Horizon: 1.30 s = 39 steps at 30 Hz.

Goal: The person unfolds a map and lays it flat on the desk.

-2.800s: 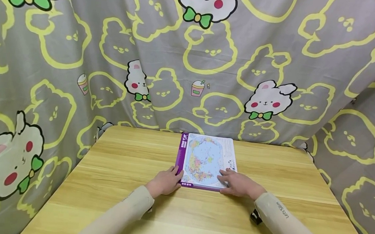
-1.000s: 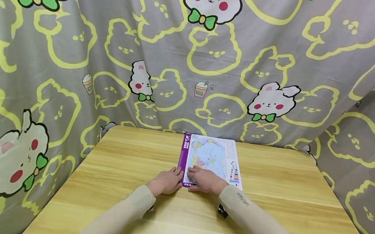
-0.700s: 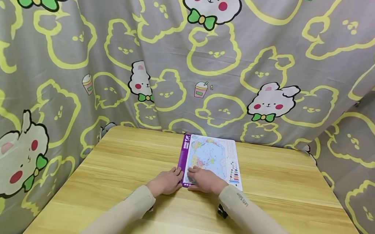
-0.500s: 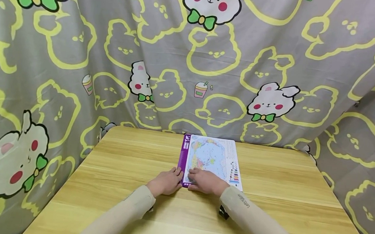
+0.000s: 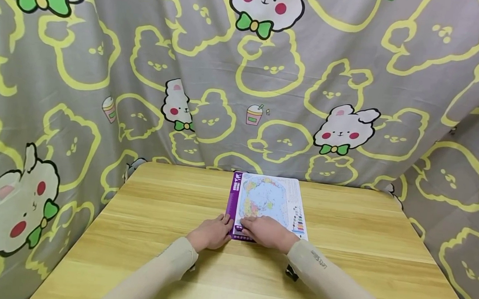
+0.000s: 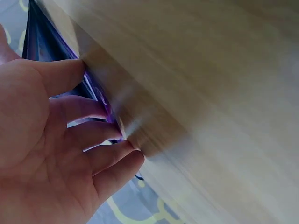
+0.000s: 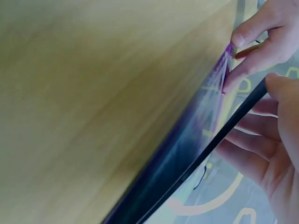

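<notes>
A flat world map board with a purple left border [image 5: 232, 205] lies on the table. My left hand [image 5: 212, 232] touches its near left corner, fingers along the side and thumb at the near edge. My right hand [image 5: 271, 232] pinches the near edge of the map panel [image 5: 267, 196], thumb in front and fingers over the top. The right wrist view shows that panel's dark thin edge [image 7: 205, 145] raised at an angle, with a gap above the lower purple-edged layer [image 7: 212, 84]. The panel's near part is covered by my right hand in the head view.
The wooden table [image 5: 168, 195] reaches out on both sides of the board. Behind it hangs a grey curtain [image 5: 212, 63] with yellow outlines and rabbit faces, close to the board's far edge.
My right hand has gone from the board's near right corner to its near left part. The panel's near edge now lifts, showing purple beneath. My left hand stays at the corner.
</notes>
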Motion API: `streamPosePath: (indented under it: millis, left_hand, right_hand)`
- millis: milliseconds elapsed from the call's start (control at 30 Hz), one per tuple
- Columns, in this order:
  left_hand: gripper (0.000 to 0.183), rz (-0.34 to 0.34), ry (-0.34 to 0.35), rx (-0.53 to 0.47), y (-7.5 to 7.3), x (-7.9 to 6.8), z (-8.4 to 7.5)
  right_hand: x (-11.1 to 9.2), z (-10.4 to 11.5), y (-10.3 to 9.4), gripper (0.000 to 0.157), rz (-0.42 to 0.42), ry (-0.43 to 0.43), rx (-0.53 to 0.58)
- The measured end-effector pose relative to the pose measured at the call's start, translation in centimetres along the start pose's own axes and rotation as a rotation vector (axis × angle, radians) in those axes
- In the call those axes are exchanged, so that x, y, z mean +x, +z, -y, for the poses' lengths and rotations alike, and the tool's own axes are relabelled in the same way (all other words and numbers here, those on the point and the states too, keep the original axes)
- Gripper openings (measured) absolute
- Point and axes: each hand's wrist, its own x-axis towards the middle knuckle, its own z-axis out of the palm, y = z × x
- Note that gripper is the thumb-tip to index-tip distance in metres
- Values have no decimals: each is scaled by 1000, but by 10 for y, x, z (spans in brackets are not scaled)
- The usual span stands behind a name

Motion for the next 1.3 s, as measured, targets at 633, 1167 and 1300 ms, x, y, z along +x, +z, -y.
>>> streamPosePath:
  millis: [633, 1167, 1300]
  left_hand:
    - [54, 12, 25, 9, -6, 2, -10]
    - [54, -1, 7, -13, -6, 3, -13]
    - [54, 1, 5, -15, -6, 1, -14]
  right_hand:
    - [-18, 5, -33, 39, -117, -39, -245]
    - [-40, -1, -61, 36, -215, -77, -362]
    - [-46, -2, -65, 36, -233, -85, -378]
